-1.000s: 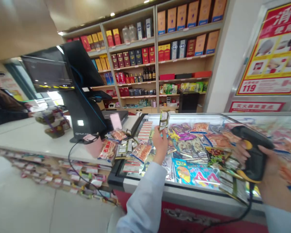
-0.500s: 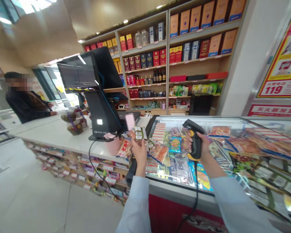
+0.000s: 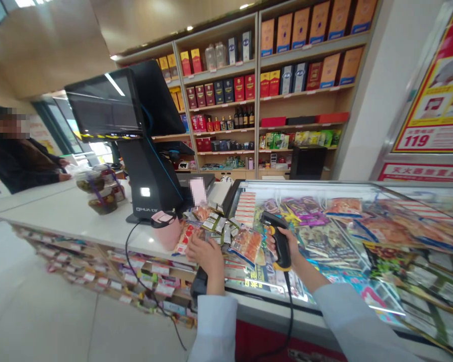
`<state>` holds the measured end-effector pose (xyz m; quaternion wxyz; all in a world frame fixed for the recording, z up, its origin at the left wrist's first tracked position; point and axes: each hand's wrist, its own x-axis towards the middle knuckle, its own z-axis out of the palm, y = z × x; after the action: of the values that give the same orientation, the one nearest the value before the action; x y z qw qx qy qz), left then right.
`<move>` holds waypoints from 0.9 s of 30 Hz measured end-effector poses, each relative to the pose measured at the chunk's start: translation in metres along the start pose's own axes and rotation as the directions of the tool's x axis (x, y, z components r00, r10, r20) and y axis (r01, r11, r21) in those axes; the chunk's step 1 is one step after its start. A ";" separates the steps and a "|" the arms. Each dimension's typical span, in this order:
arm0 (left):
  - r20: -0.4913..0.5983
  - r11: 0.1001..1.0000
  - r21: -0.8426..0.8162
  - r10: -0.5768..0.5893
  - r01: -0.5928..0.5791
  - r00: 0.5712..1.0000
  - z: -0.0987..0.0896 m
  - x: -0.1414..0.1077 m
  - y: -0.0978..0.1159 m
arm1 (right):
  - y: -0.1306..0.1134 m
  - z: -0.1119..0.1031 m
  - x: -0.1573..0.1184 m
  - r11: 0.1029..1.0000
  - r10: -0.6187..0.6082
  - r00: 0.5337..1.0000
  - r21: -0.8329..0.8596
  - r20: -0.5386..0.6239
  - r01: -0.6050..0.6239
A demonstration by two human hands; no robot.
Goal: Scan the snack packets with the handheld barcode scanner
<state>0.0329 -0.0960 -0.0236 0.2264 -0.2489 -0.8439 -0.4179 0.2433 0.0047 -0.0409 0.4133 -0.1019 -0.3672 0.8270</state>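
My right hand [image 3: 282, 246] is closed around the grip of a black and yellow barcode scanner [image 3: 279, 240], held above the glass-topped case with its cord hanging down. My left hand [image 3: 207, 256] reaches over the counter's end, fingers bent and somewhat apart, touching a red and clear snack packet [image 3: 186, 237]. The packet lies beside a pink cup-like container [image 3: 166, 231]. Just beyond the hand are green and white packets [image 3: 214, 221]. To its right rests another clear packet of reddish food [image 3: 246, 244].
A black checkout terminal [image 3: 151, 171] stands on the white counter [image 3: 68, 216], near stacked jars [image 3: 101, 193]. The glass case [image 3: 309, 281] is full of bagged snacks. A loose black cable [image 3: 130, 266] hangs over the counter front. Another person [image 3: 18, 156] stands at far left.
My left hand has let go of a green and white packet and moved down and left to the red snack packet. The scanner has moved left and slightly down. The view has shifted right.
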 end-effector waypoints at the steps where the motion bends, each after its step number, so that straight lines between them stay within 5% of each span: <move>1: 0.000 1.000 0.008 -0.001 0.001 1.000 0.000 0.000 0.001 | -0.001 0.001 0.000 1.000 0.004 1.000 -0.006 -0.001 -0.004; 8: 0.005 0.999 -0.021 0.028 -0.028 1.000 -0.003 -0.004 0.004 | -0.001 0.005 -0.001 1.000 -0.015 1.000 -0.009 -0.022 0.015; 22: 0.009 0.875 -0.214 0.447 -0.434 0.895 -0.002 -0.021 0.010 | 0.004 0.008 -0.005 0.998 -0.047 0.990 -0.047 -0.132 0.041; 27: 0.019 0.893 -0.168 0.427 -0.419 0.904 -0.005 -0.021 0.012 | 0.004 0.015 -0.010 1.000 -0.015 0.989 -0.018 -0.146 0.012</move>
<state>0.0574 -0.0982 -0.0261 0.2679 -0.4552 -0.7392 -0.4178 0.2402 -0.0121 -0.0346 0.4438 -0.1634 -0.3436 0.8113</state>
